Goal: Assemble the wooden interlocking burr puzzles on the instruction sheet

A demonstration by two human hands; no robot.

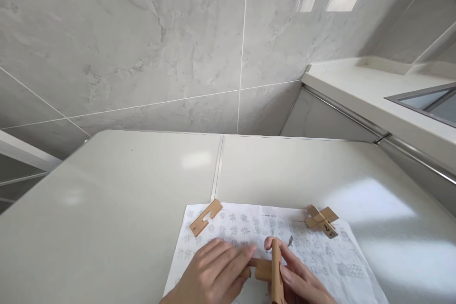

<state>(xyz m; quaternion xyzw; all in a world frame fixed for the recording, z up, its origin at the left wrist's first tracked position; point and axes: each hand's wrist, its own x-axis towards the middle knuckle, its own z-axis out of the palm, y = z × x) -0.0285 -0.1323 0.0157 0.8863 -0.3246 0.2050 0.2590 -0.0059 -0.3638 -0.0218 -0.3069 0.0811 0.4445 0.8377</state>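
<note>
My left hand [213, 273] and my right hand [301, 278] meet at the bottom centre over a printed instruction sheet [331, 266]. Together they grip a crossed pair of flat wooden puzzle pieces [272, 268]: the left fingers pinch the lying piece, the right fingers close round the upright one. A loose notched wooden strip [205, 217] lies on the sheet's far left corner. A small assembled wooden cross [321, 221] marked with a digit sits at the sheet's far right corner.
The sheet lies on a pale grey table [142, 190] with a seam down its middle. A tiled grey wall [160, 47] stands behind. A white counter [366, 90] with a metal-framed inset runs along the right.
</note>
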